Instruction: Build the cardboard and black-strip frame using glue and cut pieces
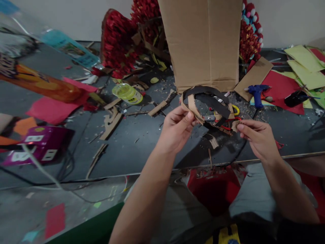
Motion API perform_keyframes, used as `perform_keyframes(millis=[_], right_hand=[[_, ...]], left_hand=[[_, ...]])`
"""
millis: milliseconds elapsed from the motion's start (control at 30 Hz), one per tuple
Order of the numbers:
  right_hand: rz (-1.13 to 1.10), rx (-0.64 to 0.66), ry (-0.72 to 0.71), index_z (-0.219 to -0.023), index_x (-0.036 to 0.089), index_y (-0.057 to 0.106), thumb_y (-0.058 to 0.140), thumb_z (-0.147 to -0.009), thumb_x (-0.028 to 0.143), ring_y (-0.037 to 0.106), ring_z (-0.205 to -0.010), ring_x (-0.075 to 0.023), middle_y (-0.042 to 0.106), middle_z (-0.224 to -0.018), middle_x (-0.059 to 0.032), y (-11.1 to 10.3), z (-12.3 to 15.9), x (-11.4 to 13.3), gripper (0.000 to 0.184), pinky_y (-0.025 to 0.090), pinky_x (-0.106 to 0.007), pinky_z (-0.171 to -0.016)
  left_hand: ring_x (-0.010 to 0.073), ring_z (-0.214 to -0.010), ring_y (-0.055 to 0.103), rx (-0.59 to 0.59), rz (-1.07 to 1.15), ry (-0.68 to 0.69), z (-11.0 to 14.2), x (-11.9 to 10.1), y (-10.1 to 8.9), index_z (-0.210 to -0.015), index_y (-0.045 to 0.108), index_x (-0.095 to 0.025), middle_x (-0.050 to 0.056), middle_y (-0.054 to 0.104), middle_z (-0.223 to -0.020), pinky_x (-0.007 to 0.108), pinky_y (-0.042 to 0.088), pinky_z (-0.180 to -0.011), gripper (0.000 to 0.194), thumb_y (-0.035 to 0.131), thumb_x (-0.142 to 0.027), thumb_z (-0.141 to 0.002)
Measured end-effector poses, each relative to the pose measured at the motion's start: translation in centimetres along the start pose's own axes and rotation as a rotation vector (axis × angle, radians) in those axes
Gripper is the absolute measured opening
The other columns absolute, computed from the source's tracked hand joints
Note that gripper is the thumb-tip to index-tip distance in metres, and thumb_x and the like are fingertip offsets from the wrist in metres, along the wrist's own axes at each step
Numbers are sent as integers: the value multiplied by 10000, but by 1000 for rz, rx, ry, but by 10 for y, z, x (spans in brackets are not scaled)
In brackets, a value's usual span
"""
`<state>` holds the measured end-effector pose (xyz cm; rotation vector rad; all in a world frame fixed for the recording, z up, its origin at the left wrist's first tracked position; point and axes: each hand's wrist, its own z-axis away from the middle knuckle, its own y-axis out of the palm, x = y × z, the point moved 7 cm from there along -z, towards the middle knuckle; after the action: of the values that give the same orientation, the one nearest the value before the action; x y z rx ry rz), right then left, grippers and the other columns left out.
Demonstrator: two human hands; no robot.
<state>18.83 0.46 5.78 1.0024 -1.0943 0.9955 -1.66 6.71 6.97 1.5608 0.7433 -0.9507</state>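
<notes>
My left hand [179, 127] pinches the edge of a ring of bent cardboard strips [194, 107], brown on one face and black on the other. The ring is held just above the table, in front of a tall cardboard panel [203, 44]. Off its right side, my right hand [259, 135] pinches a small torn scrap of cardboard [235, 126] between thumb and fingers. Beneath and behind the ring lie tools with red and yellow handles [236, 109], partly hidden by the strips.
A blue glue gun [257, 95] stands at right near red paper [281, 89]. Left of centre is a yellow-green jar [127, 94]. Farther left are an orange bottle [43, 81], a clear bottle with blue label [69, 47] and a purple power strip [40, 144] with cables. Cardboard scraps [111, 123] litter the table.
</notes>
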Motion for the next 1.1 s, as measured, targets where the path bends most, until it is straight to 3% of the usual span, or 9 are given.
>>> perform_keyframes(millis=[333,600,1100], right_hand=[[52,51,68,-639,207,722,772,-635,386,453,-443,-38,629,-555,17,7,0,-3,186,327,-166,-390],[36,32,98,-595,197,695,772,-618,389,431,-437,-36,609,-539,24,9,-1,-5,208,297,-170,-385],[53,48,105,-579,205,678,760,-608,417,406,-423,-36,575,-510,35,12,-3,-5,230,269,-181,-374]], left_hand=[[73,-520,579,17,-10,-23,1,1,3,-654,679,-189,-28,656,-596,189,507,-546,287,848,-399,-558],[96,-557,611,35,-55,-2,2,3,2,-680,682,-195,-15,668,-618,215,512,-560,257,821,-398,-608],[90,-550,612,6,-78,-7,3,3,1,-668,687,-203,-20,677,-621,209,524,-567,280,834,-422,-574]])
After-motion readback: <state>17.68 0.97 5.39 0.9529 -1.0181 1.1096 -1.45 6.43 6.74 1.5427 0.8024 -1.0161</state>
